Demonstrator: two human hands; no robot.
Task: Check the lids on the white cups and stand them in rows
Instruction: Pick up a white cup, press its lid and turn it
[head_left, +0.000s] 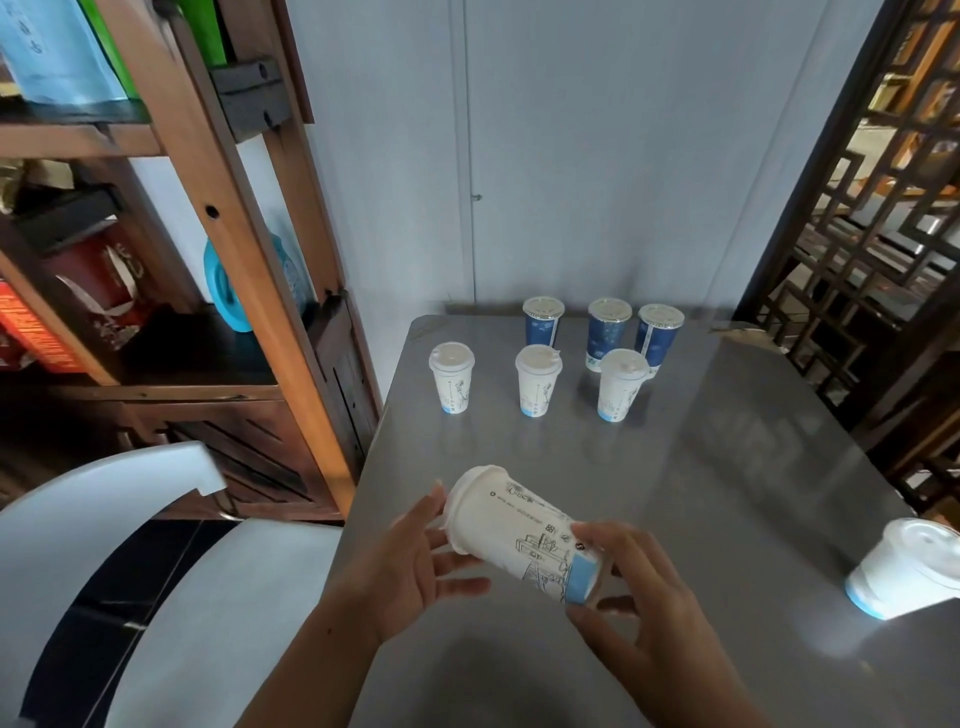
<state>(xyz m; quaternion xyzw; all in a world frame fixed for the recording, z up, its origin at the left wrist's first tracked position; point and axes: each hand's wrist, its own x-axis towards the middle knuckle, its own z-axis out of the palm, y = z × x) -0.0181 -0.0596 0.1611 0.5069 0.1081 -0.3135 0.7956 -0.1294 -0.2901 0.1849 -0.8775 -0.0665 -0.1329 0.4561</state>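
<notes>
I hold a white lidded cup (514, 530) tilted on its side above the near part of the grey table (701, 467). My left hand (415, 561) touches its lid end and underside. My right hand (639, 592) grips its blue-banded base. Three white lidded cups stand upright in a row further back: left (452, 376), middle (538, 380), right (622, 384). Another white lidded cup (909, 569) stands at the table's right edge.
Three blue lidded cups (607, 332) stand in a row behind the white ones, near the wall. A wooden shelf unit (234, 260) rises to the left of the table. A white chair (130, 545) is at the near left. A wooden lattice screen (883, 234) stands at the right.
</notes>
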